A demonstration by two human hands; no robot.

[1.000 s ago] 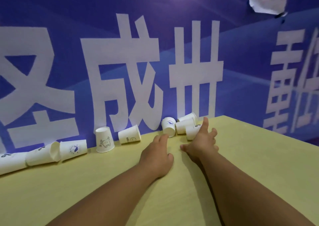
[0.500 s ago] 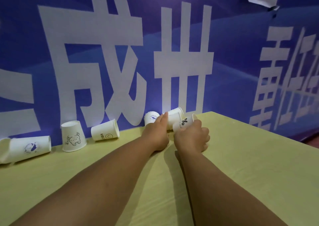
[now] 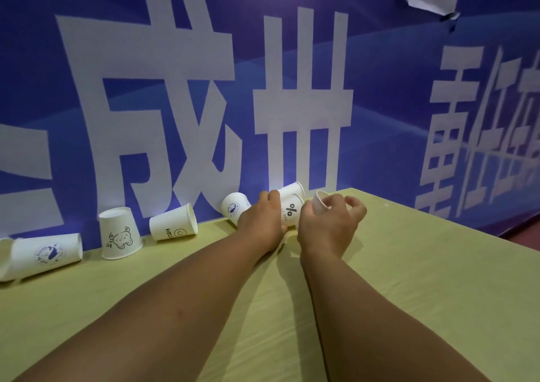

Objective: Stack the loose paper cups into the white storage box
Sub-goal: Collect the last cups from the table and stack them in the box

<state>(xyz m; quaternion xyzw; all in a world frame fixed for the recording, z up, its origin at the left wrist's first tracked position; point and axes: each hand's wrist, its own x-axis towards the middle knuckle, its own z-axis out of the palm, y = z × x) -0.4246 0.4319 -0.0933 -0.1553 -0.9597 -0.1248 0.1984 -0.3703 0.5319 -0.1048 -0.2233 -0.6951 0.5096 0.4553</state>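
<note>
Gathering step. Right hand curled round a paper cup; left hand gripped the %-marked cup near the banner. Other cups lay leftward along the desk. Storage box out of view. Next, likely: nest the two cups squarely.

Blue banner with large white characters, yellow-green table
</note>
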